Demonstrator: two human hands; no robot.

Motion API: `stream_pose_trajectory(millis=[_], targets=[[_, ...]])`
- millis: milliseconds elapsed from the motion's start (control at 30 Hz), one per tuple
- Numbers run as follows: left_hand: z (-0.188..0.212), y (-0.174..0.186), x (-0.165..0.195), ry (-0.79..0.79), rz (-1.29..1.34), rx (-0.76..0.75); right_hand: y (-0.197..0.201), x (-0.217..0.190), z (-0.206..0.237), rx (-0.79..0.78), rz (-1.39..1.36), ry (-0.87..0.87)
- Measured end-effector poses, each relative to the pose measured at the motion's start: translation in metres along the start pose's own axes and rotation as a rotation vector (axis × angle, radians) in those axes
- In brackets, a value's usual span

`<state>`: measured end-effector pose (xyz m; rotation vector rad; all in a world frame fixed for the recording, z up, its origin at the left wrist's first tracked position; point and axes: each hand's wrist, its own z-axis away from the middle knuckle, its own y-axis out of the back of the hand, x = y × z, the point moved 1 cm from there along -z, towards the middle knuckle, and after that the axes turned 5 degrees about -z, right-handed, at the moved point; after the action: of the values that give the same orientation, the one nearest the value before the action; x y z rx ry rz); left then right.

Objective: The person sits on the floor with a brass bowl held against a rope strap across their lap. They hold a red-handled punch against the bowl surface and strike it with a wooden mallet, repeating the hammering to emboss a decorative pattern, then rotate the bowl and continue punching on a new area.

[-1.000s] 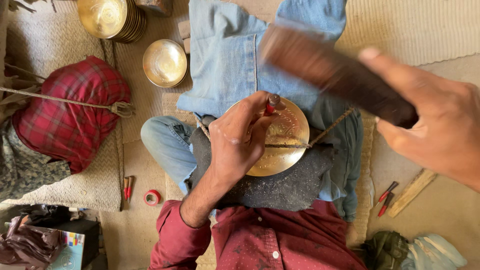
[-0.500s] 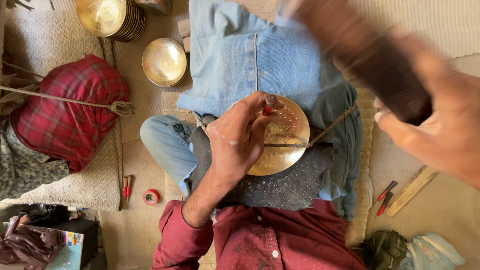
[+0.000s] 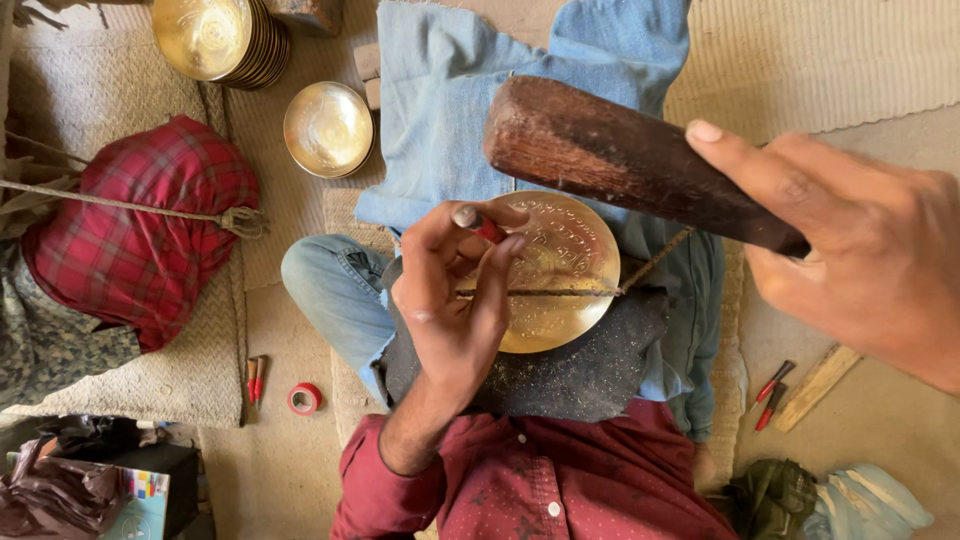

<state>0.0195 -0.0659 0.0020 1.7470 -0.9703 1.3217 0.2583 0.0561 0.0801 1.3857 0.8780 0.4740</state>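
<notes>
A round engraved brass plate (image 3: 565, 290) lies on a dark speckled pad (image 3: 590, 380) across my lap, with a thin cord (image 3: 655, 262) stretched over it. My left hand (image 3: 450, 305) pinches a small metal punch (image 3: 472, 220) with a red band, standing upright on the plate's left side. A thick dark wooden mallet (image 3: 620, 160) is gripped in my right hand (image 3: 865, 265). Its blunt end hovers just above and right of the punch's top.
A stack of brass bowls (image 3: 215, 40) and a single brass bowl (image 3: 328, 128) sit at the upper left. A red plaid bundle (image 3: 140, 235) is tied with rope. A red tape roll (image 3: 304, 398) and red-handled tools (image 3: 256, 378) lie left. More tools (image 3: 770, 388) and a wooden stick (image 3: 818, 388) lie right.
The mallet swung up and away to the right, then came back down over the punch. My left hand and the punch stayed in place on the plate.
</notes>
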Motion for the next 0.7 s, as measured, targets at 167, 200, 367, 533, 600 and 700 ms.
stream_pose_trajectory(millis=[167,200,367,533,600,700], targets=[[0.001,-0.002,-0.009,-0.099,-0.212,-0.038,0.0,0.0,-0.001,0.013,0.019,0.028],[0.0,-0.002,-0.01,-0.157,-0.284,-0.052,0.0,-0.001,-0.002,-0.009,0.037,0.026],[0.0,0.0,-0.013,-0.178,-0.369,-0.105,0.0,-0.005,-0.007,-0.017,0.087,0.022],[-0.002,-0.001,-0.013,-0.123,-0.384,-0.074,-0.001,-0.004,-0.005,-0.008,0.077,0.011],[-0.003,-0.001,-0.011,-0.221,-0.319,-0.115,0.0,-0.004,-0.005,0.077,-0.022,0.03],[-0.003,-0.001,-0.01,-0.24,-0.333,-0.123,0.003,-0.006,-0.009,0.169,-0.391,0.123]])
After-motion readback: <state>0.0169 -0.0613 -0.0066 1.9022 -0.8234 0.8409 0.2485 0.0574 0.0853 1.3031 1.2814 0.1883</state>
